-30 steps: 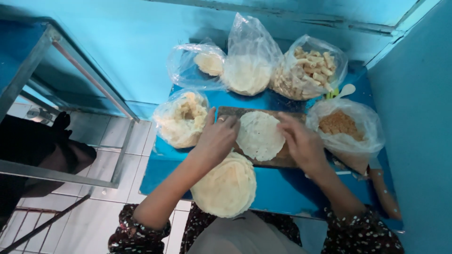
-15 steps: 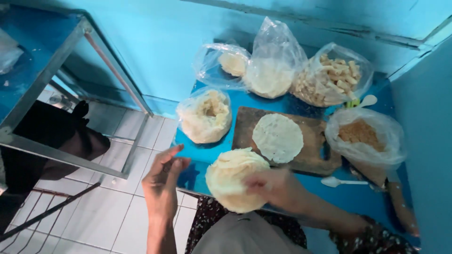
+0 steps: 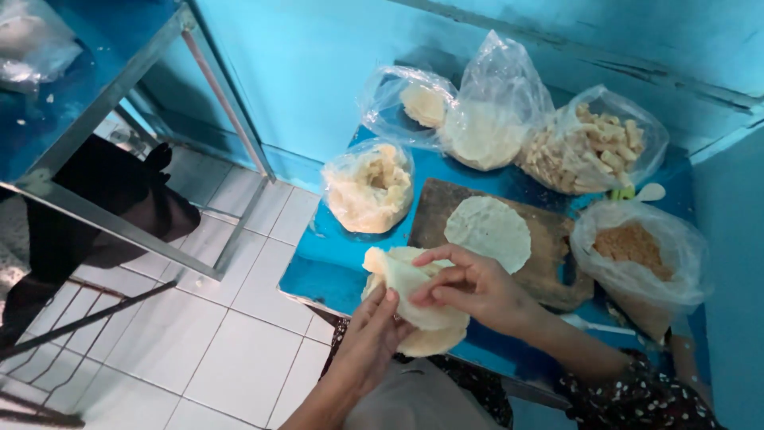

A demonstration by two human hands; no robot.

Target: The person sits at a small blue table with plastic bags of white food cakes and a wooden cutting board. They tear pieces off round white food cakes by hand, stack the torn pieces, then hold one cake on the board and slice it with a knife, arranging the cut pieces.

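Both my hands are on a stack of pale round flatbreads (image 3: 422, 334) at the near edge of a blue table (image 3: 334, 271). My right hand (image 3: 469, 288) pinches the top sheet, which is lifted and folded up at its left side. My left hand (image 3: 374, 334) presses against the stack's near left side, fingers under the raised sheet. One single flatbread (image 3: 487, 231) lies flat on a dark wooden board (image 3: 549, 255) just beyond my right hand.
Clear plastic bags stand around the board: shredded pale food (image 3: 370, 187), round wafers (image 3: 422, 103), a white stack (image 3: 485, 131), pale sticks (image 3: 585, 147), brown crumbs (image 3: 637, 251). A white spoon (image 3: 593, 325) lies by the board. A metal-framed blue table (image 3: 103, 119) stands left over white tiled floor.
My left hand came from below the table's edge up to the stack. The right hand has lifted and folded the top flatbread. The view has shifted closer.
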